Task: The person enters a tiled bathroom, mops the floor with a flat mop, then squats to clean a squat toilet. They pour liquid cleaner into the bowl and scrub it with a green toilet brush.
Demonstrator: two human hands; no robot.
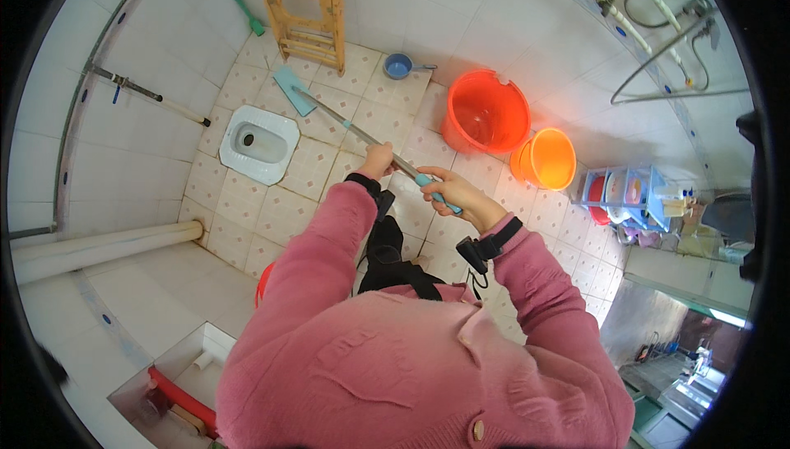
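Note:
I hold a flat mop with a grey pole (362, 134) and light blue grips, slanting from my body toward the far left. My left hand (379, 159) is closed around the middle of the pole. Nearer its upper end, my right hand (455, 192) is wrapped around the light blue grip. The flat light blue mop head (294, 91) rests on the tiled floor (313, 161), just beyond the white squat toilet (260, 144). Both hands are apart from each other, the right one closer to me.
A wooden ladder (304, 17) leans at the far wall, a green brush (245, 11) left of it. Along the wall stand a blue dipper (398, 66), a red bucket (487, 111), an orange bucket (550, 159) and a blue rack (629, 195). A white pipe (107, 252) runs at the left.

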